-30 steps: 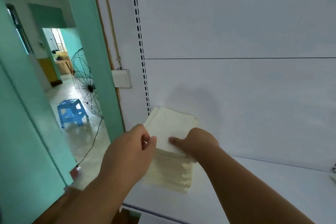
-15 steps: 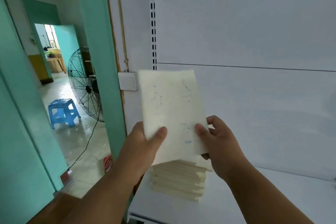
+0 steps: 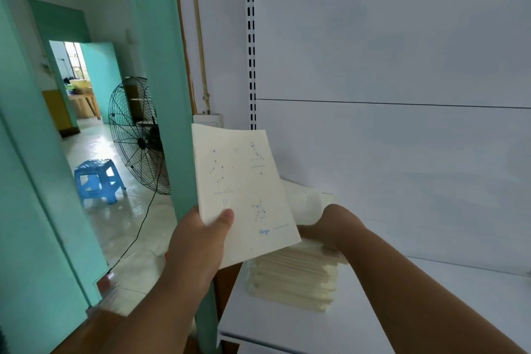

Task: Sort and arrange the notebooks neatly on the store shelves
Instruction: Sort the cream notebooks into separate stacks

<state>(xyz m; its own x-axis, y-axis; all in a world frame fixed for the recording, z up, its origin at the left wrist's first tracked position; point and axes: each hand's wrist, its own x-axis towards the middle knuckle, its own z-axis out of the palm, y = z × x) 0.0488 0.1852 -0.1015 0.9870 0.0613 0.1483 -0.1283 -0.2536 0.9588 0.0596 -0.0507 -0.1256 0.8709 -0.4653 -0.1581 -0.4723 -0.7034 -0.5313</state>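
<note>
A cream notebook [image 3: 244, 195] with faint blue constellation drawings stands nearly upright in the left hand [image 3: 198, 241], its lower left corner pinched between the thumb on the cover and fingers hidden behind it. Held this way, the cover faces the person, probably so it can be read and sorted by design. Just right of that thumb, and lower, the stack of notebooks [image 3: 296, 282] sits on the white shelf [image 3: 431, 310] at its left end. The right hand [image 3: 336, 227] reaches over the top of this stack, the back of the hand towards the camera; its fingers curl down out of view around what seems to be the next notebook [image 3: 307, 207], whose cover bows upward just beyond the knuckles. The grip itself is hidden, so lifting is a judgement. Above the fingers rises the shelf's back panel [image 3: 388, 152] with its slotted upright [image 3: 250, 37]. Well left of the left hand, past a teal pillar [image 3: 161, 95], stand a floor fan [image 3: 135, 135] and a blue stool [image 3: 97, 181].
</note>
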